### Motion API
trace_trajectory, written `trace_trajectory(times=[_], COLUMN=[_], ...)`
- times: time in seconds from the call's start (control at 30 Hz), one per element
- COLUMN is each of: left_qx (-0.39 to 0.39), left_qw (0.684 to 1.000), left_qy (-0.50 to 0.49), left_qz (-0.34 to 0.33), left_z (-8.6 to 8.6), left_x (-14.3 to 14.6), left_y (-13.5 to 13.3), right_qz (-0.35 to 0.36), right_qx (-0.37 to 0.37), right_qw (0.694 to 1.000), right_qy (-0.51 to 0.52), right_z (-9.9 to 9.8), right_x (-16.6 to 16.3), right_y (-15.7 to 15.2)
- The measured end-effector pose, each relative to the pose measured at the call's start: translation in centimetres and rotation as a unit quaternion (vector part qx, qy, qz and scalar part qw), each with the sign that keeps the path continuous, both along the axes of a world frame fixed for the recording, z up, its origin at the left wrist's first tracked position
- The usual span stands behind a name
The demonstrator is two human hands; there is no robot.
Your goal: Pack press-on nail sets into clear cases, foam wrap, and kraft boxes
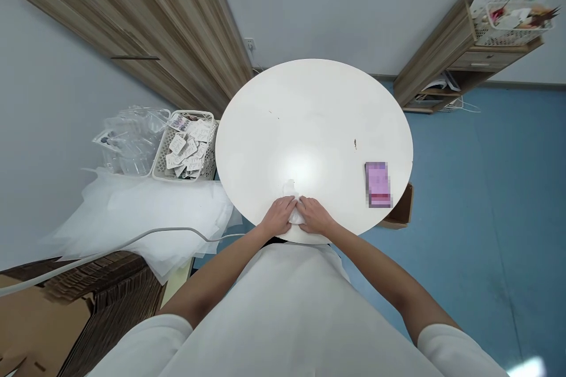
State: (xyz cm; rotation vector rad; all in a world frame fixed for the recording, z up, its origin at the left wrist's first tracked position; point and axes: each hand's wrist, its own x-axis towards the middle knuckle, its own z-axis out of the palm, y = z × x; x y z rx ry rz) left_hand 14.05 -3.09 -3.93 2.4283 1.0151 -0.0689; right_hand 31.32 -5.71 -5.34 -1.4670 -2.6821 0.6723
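Close to the near edge of a round white table, my two hands meet over a small white crumpled piece that looks like tissue or thin film. My left hand is closed on its left side, and my right hand is closed on its right side. Part of the white piece sticks out beyond the fingertips; the rest is hidden under them. A pixelated purple rectangular object lies to the right on the tabletop.
Left of the table stand a white basket of small cards and clear plastic bags. White sheets lie there with a grey cable across them. Folded cardboard is below. A brown box sits under the table's right edge.
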Motion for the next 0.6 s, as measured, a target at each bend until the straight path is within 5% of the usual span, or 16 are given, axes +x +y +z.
trace_trajectory(times=[0.23,0.4,0.5,0.6], left_qx=[-0.061,-0.125,-0.224,-0.263], left_qw=[0.997,0.991,0.969,0.940], left_qy=[-0.033,-0.048,-0.078,-0.116], left_qz=[-0.027,0.023,0.069,0.184], left_z=[1.1,0.6,-0.4,-1.4], left_x=[0.2,0.3,0.5,0.6], left_y=[3.4,6.5,8.0,8.5], right_qz=[-0.078,-0.164,-0.271,-0.393], right_qx=[-0.105,-0.165,-0.229,-0.284], right_qw=[0.991,0.969,0.926,0.859], right_qy=[0.011,0.081,0.130,0.168], right_z=[1.0,1.6,1.5,0.9], right_x=[-0.3,0.3,0.7,0.4], right_y=[2.4,4.4,5.4,5.7])
